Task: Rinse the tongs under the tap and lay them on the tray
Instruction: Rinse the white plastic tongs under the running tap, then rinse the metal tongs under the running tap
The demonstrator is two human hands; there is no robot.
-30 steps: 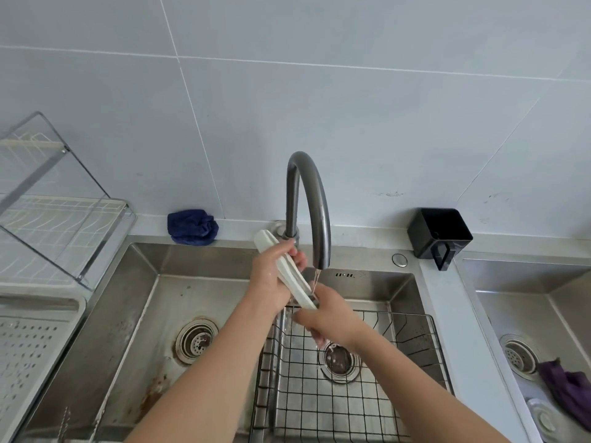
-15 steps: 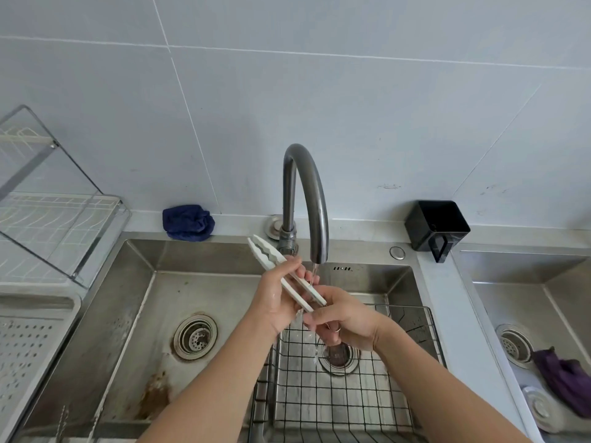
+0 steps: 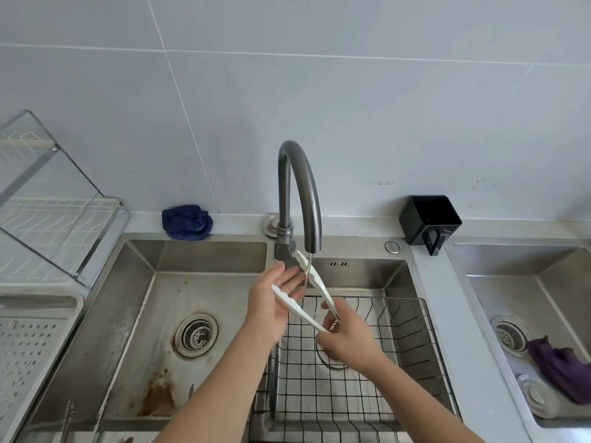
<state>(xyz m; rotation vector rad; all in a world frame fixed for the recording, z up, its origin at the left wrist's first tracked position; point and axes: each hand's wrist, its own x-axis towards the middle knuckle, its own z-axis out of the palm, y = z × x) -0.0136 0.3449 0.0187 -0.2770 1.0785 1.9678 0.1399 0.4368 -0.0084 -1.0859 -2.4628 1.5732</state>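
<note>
White plastic tongs point(image 3: 316, 282) are spread wide open under the grey curved tap point(image 3: 299, 193), and a thin stream of water runs onto their upper arm. My right hand point(image 3: 347, 338) pinches the hinged end of the tongs over the wire basket. My left hand point(image 3: 271, 302) lies open between the two arms, palm up, with the lower arm across its fingers. The white perforated tray point(image 3: 32, 346) sits on the counter at the left edge.
A black wire basket point(image 3: 399, 362) fills the right half of the steel sink point(image 3: 144, 314). A blue cloth point(image 3: 187, 222) and a black cup point(image 3: 430, 222) sit on the back ledge. A glass-sided rack point(image 3: 48, 203) stands above the tray. A second sink at right holds a purple cloth point(image 3: 559, 366).
The tongs have opened wide and swung right, under the stream. My left hand let go of its grip and now lies flat between the arms. My right hand slid down to the hinge.
</note>
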